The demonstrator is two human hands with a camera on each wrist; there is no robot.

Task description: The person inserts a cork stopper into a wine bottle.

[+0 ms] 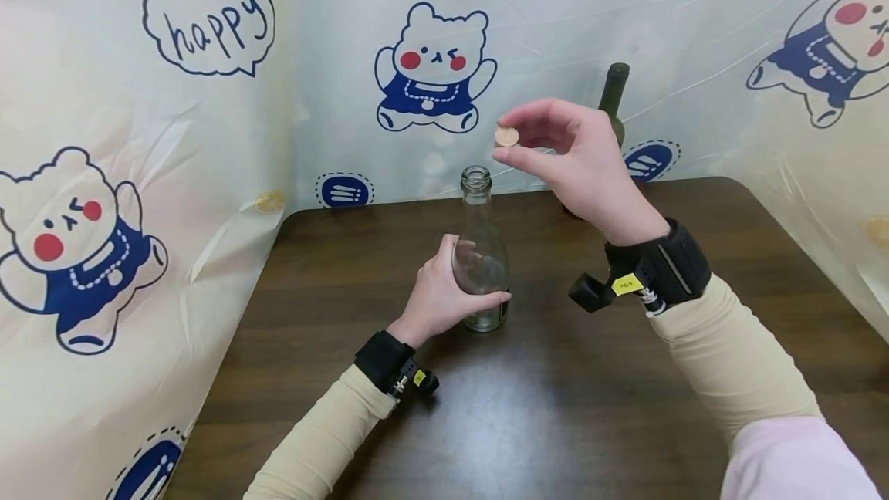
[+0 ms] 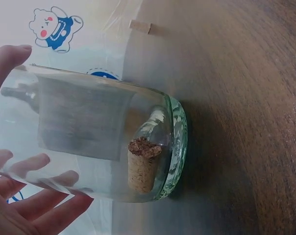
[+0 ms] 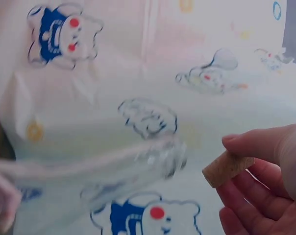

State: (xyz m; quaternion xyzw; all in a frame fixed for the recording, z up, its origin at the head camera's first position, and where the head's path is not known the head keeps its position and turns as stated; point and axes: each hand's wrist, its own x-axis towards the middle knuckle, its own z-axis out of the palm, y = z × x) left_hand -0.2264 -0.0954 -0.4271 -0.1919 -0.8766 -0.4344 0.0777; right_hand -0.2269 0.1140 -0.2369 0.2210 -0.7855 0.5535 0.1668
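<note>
A clear glass bottle (image 1: 476,218) stands upright on the dark wooden table (image 1: 486,423). My left hand (image 1: 439,295) grips its body from the left, thumb across the near side. In the left wrist view, a ragged-ended cork (image 2: 143,169) lies on its side inside, at the bottle's bottom, near a grey label (image 2: 82,120). Between thumb and fingertips, my right hand (image 1: 590,164) pinches another cork (image 3: 227,169). In the head view this cork is above and slightly right of the bottle's open mouth (image 1: 475,174), apart from it.
A green bottle (image 1: 615,91) stands at the back right, partly hidden behind my right hand. One more cork (image 2: 140,26) shows on the table in the left wrist view. A sheet printed with cartoon bears (image 1: 436,68) hangs along the table's back and sides.
</note>
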